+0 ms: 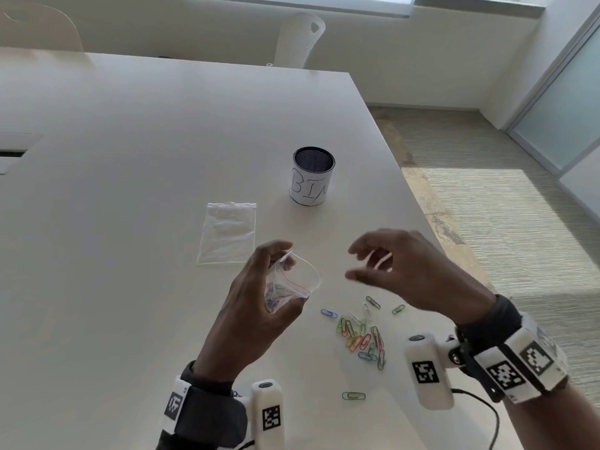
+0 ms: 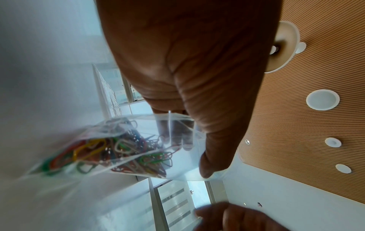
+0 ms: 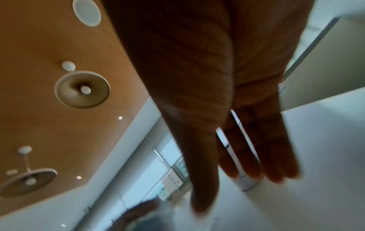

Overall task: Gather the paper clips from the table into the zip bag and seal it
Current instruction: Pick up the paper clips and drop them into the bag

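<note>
My left hand [image 1: 259, 287] holds a small clear zip bag [image 1: 292, 284] above the table, its mouth gaping toward the right. Several coloured paper clips [image 2: 118, 150] lie inside it, seen through the plastic past my left thumb [image 2: 213, 156]. My right hand [image 1: 389, 264] hovers to the right of the bag's mouth with fingers loosely spread and nothing in them; the right wrist view shows its straight fingers [image 3: 256, 156], blurred. A heap of coloured paper clips [image 1: 363, 336] lies on the white table [image 1: 130, 190] below the right hand. One green clip [image 1: 354, 396] lies apart near the front.
A second, empty zip bag [image 1: 229, 233] lies flat behind the left hand. A mesh cup [image 1: 312, 177] wrapped in paper marked "BIN" stands further back. The table's right edge [image 1: 422, 203] runs close beside the right hand. A white chair [image 1: 298, 40] stands at the far end.
</note>
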Tool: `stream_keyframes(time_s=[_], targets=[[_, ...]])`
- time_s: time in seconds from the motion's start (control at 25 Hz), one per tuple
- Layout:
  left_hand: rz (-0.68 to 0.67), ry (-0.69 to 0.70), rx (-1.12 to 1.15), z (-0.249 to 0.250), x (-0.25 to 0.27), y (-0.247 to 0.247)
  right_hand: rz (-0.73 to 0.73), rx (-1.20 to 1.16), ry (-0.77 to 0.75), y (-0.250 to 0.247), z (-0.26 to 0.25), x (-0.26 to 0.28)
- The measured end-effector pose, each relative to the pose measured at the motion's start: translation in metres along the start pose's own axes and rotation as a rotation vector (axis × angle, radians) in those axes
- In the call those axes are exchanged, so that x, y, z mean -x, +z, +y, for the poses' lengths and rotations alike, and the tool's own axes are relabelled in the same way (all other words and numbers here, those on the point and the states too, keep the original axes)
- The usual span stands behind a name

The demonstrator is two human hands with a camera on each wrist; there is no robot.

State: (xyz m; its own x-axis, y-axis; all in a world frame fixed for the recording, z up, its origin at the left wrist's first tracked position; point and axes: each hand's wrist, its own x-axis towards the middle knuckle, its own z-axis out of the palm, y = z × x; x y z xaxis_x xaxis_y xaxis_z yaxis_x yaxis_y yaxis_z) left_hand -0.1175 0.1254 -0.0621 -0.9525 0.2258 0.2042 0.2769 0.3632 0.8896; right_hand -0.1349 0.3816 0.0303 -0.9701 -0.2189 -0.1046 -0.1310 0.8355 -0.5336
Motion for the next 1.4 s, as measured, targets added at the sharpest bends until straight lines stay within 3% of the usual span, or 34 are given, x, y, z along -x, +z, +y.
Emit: stream_keyframes(time_s=[0.08,0.2,0.36,0.68,0.84,1.0,1.4], targets=[[-0.008,0.008,0.005,0.0,0.0,0.001,-0.271,0.253,0.155,0.013,0.02,0.011],[-0.015,0.006,0.004,0.0,0.0,0.002,-0.378,0.397,0.19,0.027,0.037,0.03],[-0.009,0.012,-0.005,0.0,0.0,0.002,-0.348,0.27,0.21,0.042,0.035,0.043],[0.002,0.01,0.033,0.0,0.001,0.002,-0.121,0.12,0.165,0.067,0.024,0.03],[0.006,0.012,0.03,0.001,0.002,0.002,-0.162,0.242,0.04,0.081,0.011,0.033],[0.014,0.016,0.023,0.001,0.001,0.002,-0.094,0.272,-0.049,0.091,0.01,0.035],[0.007,0.012,0.033,0.001,0.002,0.002,-0.034,0.163,-0.061,0.077,0.023,0.016]])
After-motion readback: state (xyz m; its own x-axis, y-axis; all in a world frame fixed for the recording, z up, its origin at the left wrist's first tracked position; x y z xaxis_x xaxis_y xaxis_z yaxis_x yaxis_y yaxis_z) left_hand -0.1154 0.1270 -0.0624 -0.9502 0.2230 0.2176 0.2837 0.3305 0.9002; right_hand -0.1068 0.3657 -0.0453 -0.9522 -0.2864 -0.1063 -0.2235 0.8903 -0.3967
